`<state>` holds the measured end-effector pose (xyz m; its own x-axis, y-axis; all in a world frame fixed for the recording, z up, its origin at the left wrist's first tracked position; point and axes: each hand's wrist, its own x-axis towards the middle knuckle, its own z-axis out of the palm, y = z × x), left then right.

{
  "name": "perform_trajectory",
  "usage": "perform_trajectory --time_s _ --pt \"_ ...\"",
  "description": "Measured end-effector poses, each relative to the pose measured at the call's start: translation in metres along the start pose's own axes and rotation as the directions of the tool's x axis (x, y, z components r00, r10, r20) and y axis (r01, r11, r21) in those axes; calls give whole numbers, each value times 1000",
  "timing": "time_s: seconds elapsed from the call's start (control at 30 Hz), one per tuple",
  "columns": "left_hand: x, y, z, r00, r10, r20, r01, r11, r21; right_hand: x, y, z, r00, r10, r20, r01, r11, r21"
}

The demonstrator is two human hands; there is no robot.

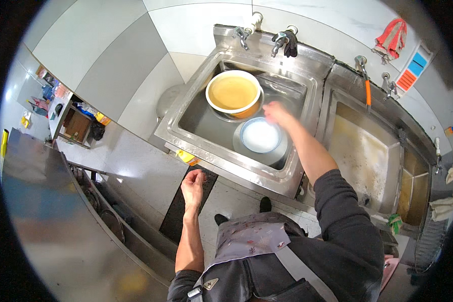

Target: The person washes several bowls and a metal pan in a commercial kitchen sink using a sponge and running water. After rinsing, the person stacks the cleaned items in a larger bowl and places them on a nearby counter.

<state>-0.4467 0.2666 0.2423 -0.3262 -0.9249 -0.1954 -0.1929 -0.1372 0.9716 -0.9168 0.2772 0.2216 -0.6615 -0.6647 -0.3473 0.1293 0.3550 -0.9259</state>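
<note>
My right hand (276,112), blurred, reaches over the stainless steel sink (204,128) at the upper right edge of a blue-rimmed bowl (260,135). Its fingers are too smeared to show whether they grip anything. The bowl looks white inside, perhaps with foam, and sits over a round metal piece (279,154). Behind it, a larger white-rimmed yellow basin (234,92) stands in another round metal vessel. My left hand (192,187) hangs in front of the sink's front edge with curled fingers; nothing shows in it.
Faucets (243,39) line the wall, one with a black glove (290,44) hung on it. To the right is a second sink (358,158) with cloudy residue. A steel counter (60,211) borders the left. A yellow bottle (187,157) stands below the sink's front edge.
</note>
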Motion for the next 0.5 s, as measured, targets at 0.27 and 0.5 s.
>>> perform_trajectory --time_s 0.27,0.5 --pt "-31 52 37 995 -12 98 -5 986 170 75 2 66 968 249 14 -245 938 245" --pt "10 81 29 985 16 170 -78 928 364 75 -3 92 918 362 -161 -342 929 139"
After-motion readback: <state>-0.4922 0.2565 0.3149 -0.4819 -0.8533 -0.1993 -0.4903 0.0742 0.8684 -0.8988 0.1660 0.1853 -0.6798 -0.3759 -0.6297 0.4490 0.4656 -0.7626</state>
